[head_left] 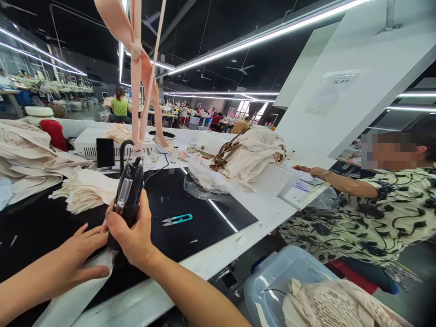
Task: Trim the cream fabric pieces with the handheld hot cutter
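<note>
My right hand [131, 234] is wrapped round a black hand-held iron [128, 190] that hangs from pink fabric strips [140, 68] tied overhead. The iron stands upright over the black worktop [200, 213]. My left hand [85, 256] lies flat with fingers spread on a pale strip of cloth [73, 297] near the table's front edge, just left of the iron. Teal thread snips [177, 220] lie on the black surface to the right of my right hand.
A stack of cream cloth pieces [85, 188] sits left of the iron, with larger cream piles at far left [27, 154] and centre right [252, 152]. A co-worker in a patterned top [368, 213] sits at right. A clear plastic bin [293, 290] holds cloth below.
</note>
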The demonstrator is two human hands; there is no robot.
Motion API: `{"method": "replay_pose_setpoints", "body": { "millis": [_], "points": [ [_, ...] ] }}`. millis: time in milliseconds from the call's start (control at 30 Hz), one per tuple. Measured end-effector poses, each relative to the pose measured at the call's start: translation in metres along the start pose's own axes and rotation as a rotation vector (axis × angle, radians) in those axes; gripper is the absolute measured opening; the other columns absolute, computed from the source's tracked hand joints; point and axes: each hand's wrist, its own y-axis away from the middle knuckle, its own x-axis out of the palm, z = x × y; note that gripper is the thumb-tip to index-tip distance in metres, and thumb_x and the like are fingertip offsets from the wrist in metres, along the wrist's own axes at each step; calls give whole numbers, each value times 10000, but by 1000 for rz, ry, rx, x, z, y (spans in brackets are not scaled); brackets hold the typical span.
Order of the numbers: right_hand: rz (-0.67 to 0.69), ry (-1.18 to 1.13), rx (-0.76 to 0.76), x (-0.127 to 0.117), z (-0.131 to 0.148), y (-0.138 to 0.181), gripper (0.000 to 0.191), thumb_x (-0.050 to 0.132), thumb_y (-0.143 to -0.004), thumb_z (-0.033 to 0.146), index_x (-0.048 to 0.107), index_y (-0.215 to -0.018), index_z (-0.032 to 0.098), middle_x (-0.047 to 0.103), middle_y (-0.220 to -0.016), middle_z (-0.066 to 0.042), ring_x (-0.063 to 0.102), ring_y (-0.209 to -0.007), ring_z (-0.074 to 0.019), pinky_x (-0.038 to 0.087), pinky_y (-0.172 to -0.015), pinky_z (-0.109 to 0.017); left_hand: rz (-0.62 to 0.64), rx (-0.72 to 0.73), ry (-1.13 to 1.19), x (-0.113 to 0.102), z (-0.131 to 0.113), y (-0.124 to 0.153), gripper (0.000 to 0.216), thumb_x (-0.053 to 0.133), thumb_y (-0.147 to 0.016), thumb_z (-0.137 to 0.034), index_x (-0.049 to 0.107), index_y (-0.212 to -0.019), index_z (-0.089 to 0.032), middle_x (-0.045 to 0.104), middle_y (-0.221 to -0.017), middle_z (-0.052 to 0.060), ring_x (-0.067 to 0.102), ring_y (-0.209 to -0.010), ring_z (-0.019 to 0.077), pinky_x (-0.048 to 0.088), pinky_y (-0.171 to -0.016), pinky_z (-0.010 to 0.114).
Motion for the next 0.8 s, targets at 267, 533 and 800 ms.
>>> {"method": "replay_pose_setpoints", "body": {
  "millis": [267,533,800],
  "points": [
    [-10,15,25,-7,6,0,246,709,-832,359,527,-973,271,601,-780,37,556,-603,-138,525,-587,-280,47,-38,67,-18,-37,-4,331,757,-879,-330,687,-1202,-306,622,-1428,23,423,-1457,363,169,-1206,695],
    [-28,-83,-5,-17,10,-8,261,756,-860,415,578,-968,259,630,-728,59,577,-511,-117,462,-404,-211,102,-48,109,-28,-42,-12,379,865,-823,-355,635,-1112,-269,641,-1361,33,359,-1492,320,132,-1199,723],
    [12,-106,-38,-18,7,-5,234,746,-884,402,587,-995,272,643,-764,58,592,-538,-114,499,-443,-216,89,-30,105,-28,-45,-13,381,869,-825,-342,635,-1118,-271,618,-1405,11,399,-1464,304,139,-1189,742]
  ]
}}
